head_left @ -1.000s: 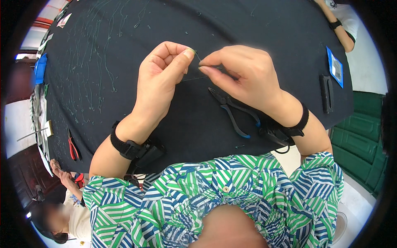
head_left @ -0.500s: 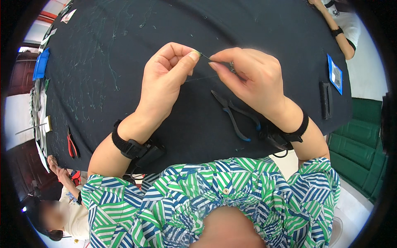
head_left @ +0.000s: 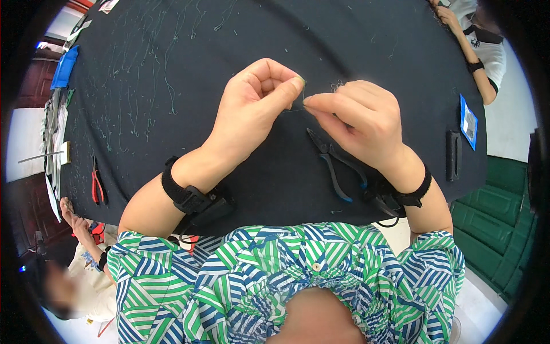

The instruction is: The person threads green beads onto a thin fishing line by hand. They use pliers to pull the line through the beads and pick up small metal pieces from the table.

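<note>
Over the dark cloth, my left hand (head_left: 252,106) is closed in a pinch of thumb and forefinger on a thin green thread (head_left: 304,90). My right hand (head_left: 364,117) pinches the same thread a short way off, so a small span runs between the fingertips. Whether anything finer sits in the left pinch is too small to tell. A tangle of fine thin strands (head_left: 337,86) pokes out above the right hand's curled fingers. Below that hand lie long-nose pliers (head_left: 329,163) with dark, blue-edged handles, jaws slightly apart, untouched.
Several green threads (head_left: 171,92) lie spread at the left on the black cloth (head_left: 263,189). Red-handled pliers (head_left: 97,183) rest near the left edge, a blue packet (head_left: 65,67) beyond. At right are a blue-edged packet (head_left: 468,122) and a black bar (head_left: 453,156). Two people sit nearby.
Both hands have shifted slightly right in the picture and the left fingertips now sit closer to the right ones. The right hand has tipped lower, fingers more closed together. The thread stays between them.
</note>
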A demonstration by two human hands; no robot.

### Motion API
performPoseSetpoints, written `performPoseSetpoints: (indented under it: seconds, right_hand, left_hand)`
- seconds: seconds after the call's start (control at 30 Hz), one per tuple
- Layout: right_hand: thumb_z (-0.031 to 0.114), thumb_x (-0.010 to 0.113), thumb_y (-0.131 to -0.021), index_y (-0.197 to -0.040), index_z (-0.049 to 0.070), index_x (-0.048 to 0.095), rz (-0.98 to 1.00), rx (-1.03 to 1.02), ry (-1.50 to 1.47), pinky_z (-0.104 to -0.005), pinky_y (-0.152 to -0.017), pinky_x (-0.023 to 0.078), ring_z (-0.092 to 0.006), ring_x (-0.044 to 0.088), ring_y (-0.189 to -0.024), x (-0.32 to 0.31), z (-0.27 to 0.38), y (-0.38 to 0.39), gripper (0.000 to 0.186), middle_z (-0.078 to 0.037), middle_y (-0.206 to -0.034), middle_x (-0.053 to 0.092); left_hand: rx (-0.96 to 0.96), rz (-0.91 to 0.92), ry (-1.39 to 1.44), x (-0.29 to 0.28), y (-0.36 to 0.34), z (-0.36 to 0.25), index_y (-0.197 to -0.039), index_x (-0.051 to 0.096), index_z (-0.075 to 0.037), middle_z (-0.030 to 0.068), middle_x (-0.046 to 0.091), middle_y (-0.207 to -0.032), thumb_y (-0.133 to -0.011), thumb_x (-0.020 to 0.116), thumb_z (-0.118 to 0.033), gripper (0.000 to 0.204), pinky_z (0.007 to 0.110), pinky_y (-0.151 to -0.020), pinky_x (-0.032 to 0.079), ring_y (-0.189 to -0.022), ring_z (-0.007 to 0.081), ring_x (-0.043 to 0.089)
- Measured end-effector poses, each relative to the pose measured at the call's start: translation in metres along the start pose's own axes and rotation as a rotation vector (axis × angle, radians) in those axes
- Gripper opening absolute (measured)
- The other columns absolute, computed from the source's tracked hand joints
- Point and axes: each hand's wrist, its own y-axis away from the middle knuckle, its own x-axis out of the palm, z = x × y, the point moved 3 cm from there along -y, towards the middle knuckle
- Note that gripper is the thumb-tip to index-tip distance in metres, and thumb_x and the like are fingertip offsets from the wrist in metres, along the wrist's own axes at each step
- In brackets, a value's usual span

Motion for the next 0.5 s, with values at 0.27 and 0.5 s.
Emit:
performPoseSetpoints:
  seconds: [0.27, 0.5]
  right_hand:
    - [0.008, 0.073, -0.075, -0.087, 0.009, 0.068, -0.055, -0.018, -0.008, -0.0309, -0.053, 0.045, -0.0211, 0.059, -0.059, -0.009, -0.009, -0.002, 0.014, -0.004, -0.07, 0.062]
    - [0.011, 0.071, -0.082, -0.09, 0.005, 0.068, -0.014, 0.367, -0.3, -0.0234, -0.049, 0.034, -0.0073, 0.043, -0.051, -0.003, -0.02, 0.002, 0.01, 0.0, -0.061, 0.053]
  left_hand:
    - [0.002, 0.189, -0.206, 0.009, 0.003, 0.002, -0.093, 0.06, -0.002, -0.003, 0.059, -0.075, -0.092, 0.063, -0.013, 0.011, 0.017, -0.057, 0.038, -0.064, 0.0008, 0.048]
    - [0.037, 0.213, -0.241, 0.008, 0.005, 0.001, -0.095, 0.059, -0.004, -0.0037, 0.058, -0.078, -0.093, 0.063, -0.015, 0.012, 0.017, -0.059, 0.039, -0.066, 0.0011, 0.05]
